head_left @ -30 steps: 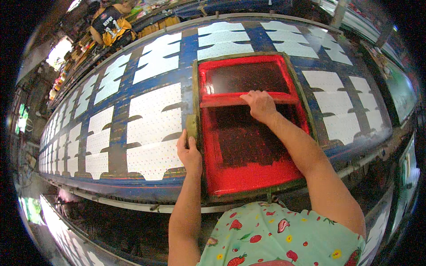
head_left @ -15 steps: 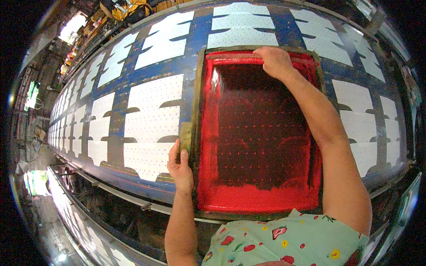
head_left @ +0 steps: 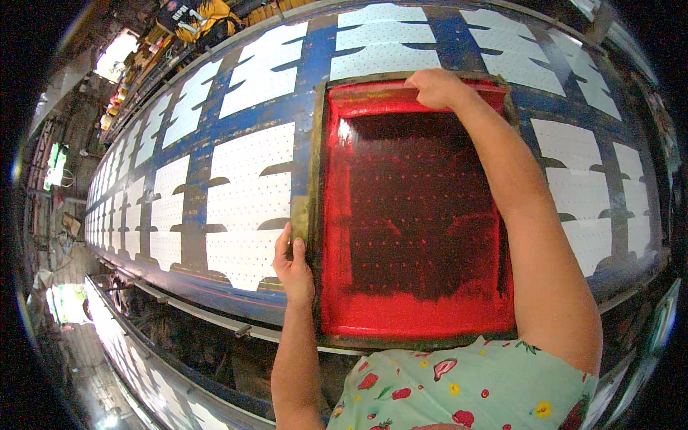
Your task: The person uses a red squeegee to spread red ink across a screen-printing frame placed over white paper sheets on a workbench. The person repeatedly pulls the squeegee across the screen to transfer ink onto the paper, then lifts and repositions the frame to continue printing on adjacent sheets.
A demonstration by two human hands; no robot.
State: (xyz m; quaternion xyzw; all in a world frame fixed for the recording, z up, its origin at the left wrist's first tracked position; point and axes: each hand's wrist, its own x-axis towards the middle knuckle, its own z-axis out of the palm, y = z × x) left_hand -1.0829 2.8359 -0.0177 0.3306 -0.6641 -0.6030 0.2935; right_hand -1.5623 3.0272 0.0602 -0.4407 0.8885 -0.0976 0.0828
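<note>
A screen-printing frame [head_left: 319,179] lies on the long table in front of me, its mesh [head_left: 423,208] dark in the middle with rows of small dots. Wet red ink [head_left: 416,315] pools along the near side and coats the inner borders. My right hand [head_left: 438,89] reaches across to the far end, closed on a wide bar that looks like a squeegee [head_left: 376,98], smeared red. At the frame's left side, my left hand [head_left: 294,271] grips a yellowish tab [head_left: 300,215], thumb pointing up; some of its fingers are hidden.
Pale panels with small dots and dark curved cutouts [head_left: 251,204] lie in two rows along the blue table [head_left: 313,50]. More panels [head_left: 573,179] lie right of the frame. A metal rail [head_left: 215,321] runs along the table's near edge. Yellow-and-black cloth [head_left: 204,18] sits beyond the far edge.
The squeegee-like bar at the far end shows a broader face, and the red strip there reaches slightly nearer. My left hand keeps its place on the tab. The view has shifted a little.
</note>
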